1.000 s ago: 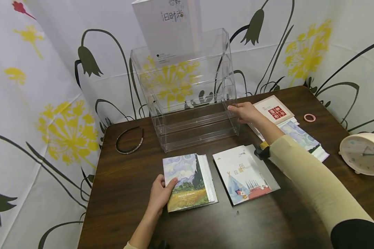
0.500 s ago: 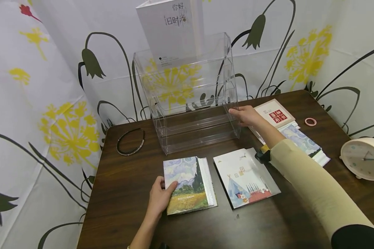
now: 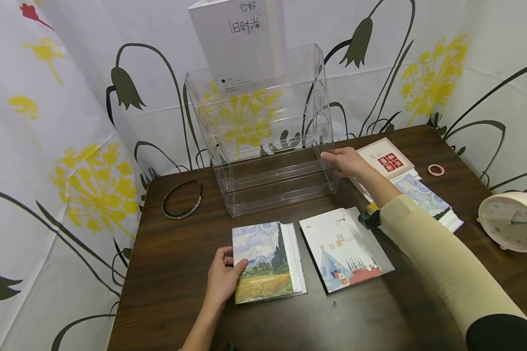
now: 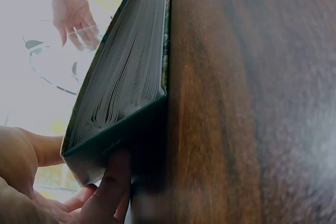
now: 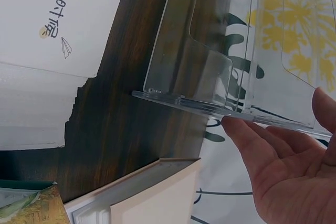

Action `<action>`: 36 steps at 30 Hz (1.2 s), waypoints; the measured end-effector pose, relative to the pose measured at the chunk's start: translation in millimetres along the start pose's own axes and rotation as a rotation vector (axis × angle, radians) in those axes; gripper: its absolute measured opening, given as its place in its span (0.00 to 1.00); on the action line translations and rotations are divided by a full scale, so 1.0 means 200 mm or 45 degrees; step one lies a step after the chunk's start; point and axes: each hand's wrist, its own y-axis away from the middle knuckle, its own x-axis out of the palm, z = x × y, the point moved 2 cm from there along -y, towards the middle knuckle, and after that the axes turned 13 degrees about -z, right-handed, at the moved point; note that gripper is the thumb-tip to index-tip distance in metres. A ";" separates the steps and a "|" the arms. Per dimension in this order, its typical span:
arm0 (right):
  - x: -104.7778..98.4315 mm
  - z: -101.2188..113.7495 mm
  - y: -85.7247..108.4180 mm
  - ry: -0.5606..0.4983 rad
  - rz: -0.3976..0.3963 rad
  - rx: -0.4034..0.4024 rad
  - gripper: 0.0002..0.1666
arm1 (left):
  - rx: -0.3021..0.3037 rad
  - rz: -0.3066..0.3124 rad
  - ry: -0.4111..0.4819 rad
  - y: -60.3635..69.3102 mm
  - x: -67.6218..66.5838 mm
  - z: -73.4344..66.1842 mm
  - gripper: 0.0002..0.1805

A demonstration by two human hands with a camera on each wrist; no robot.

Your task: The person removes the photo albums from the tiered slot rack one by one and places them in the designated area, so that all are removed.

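A photo album (image 3: pixel 263 263) with a painted landscape cover lies on the dark wooden table. My left hand (image 3: pixel 223 282) grips its left side, thumb over the cover and fingers against the green spine, as the left wrist view shows. Behind it stands a clear acrylic rack (image 3: pixel 281 197) with stepped shelves. My right hand (image 3: pixel 347 162) holds the rack's right side panel, thumb around the front edge and fingers along the outer face. A white album (image 3: pixel 340 248) with a tent drawing lies between the hands. In the rack's top tier stands a tall white album (image 3: pixel 241 53).
Past my right forearm lie a cream album (image 3: pixel 386 158) with a red stamp and another painted album (image 3: pixel 421 197). A pink ring (image 3: pixel 435 170) and a round clock (image 3: pixel 511 222) are at the right. A headband (image 3: pixel 182 200) lies left of the rack.
The painted album has shifted slightly right on the table, and my left thumb sits a little lower on its cover. My right hand stays at the rack's side.
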 end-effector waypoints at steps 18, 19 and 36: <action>0.00 0.01 0.00 0.025 -0.010 0.015 0.34 | 0.042 0.016 0.003 -0.09 -0.06 -0.01 0.35; 0.00 0.01 0.00 0.020 -0.008 0.019 0.34 | 0.052 0.008 -0.002 -0.10 -0.07 -0.02 0.35; 0.00 0.00 0.01 0.049 0.013 0.008 0.36 | 0.577 -0.356 0.286 -0.43 -0.17 -0.39 0.19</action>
